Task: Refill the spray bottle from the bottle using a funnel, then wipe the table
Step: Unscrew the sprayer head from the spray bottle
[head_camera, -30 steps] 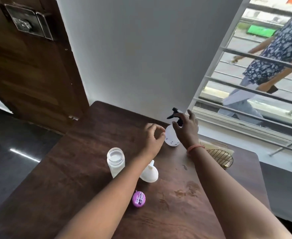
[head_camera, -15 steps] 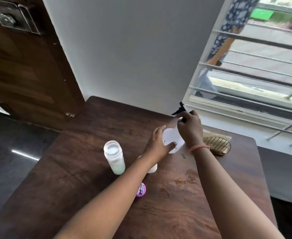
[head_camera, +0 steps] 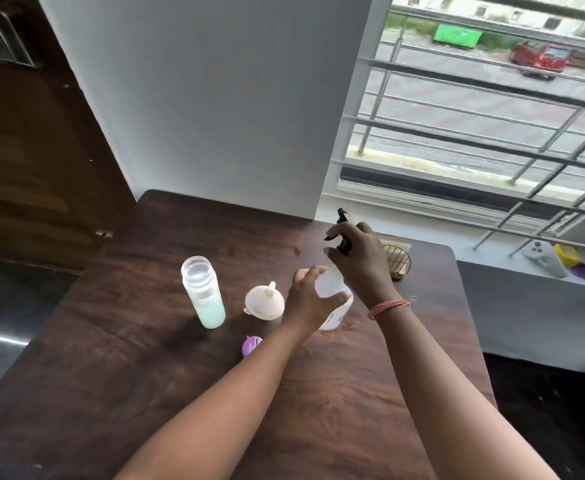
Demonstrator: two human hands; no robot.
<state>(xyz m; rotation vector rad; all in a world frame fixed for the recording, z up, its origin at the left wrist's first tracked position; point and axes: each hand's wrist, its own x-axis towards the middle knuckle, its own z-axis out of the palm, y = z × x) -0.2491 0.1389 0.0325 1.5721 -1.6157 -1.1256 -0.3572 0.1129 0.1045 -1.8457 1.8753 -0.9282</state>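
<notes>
A white spray bottle with a black trigger head stands on the dark wooden table. My right hand grips its black head from above. My left hand wraps around the white body. To the left, a clear open bottle holds pale green liquid in its lower part. A cream funnel lies upside down between that bottle and my left hand. A purple cap lies near my left forearm.
A gold wire basket sits at the table's far right, behind my right hand. A white wall stands behind the table and a barred window to the right. A wooden door is on the left. A white controller lies on the sill.
The spray bottle has come nearer and stands closer to the funnel. My left hand has moved onto its body while my right hand kept hold of the head. The camera tilted.
</notes>
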